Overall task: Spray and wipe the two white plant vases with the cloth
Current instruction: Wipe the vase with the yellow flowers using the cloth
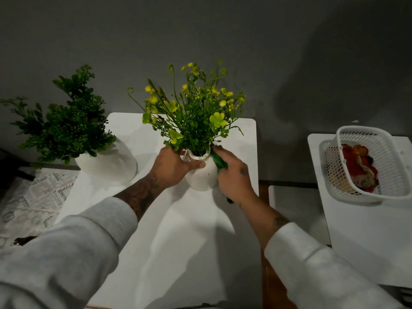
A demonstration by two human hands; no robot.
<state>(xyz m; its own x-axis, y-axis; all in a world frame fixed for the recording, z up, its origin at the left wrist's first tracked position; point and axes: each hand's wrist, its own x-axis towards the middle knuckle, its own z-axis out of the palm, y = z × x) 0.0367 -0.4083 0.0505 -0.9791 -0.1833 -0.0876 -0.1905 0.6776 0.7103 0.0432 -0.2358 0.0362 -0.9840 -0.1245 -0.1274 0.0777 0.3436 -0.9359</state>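
White ceramic sits between the 2 hands: the small vase (201,177) with yellow-flowered greenery (191,108) stands on the white surface (178,241), and the left hand (172,168) is wrapped around its neck and shoulder, thumb lying across the front. On the other side the right hand (234,175) is clenched on a green cloth (219,161), pressing it against the vase's upper right flank just under the rim; a dark bit of the cloth also pokes out below that wrist. Well out beyond the left hand, near the surface's left edge, stands the second white vase (109,166), larger, filled with dark green foliage (66,126). Far off past the right hand, on a separate white surface (367,241), rests a white mesh basket (365,166) with red and orange things inside. Both forearms come out of pale grey sleeves (89,241).
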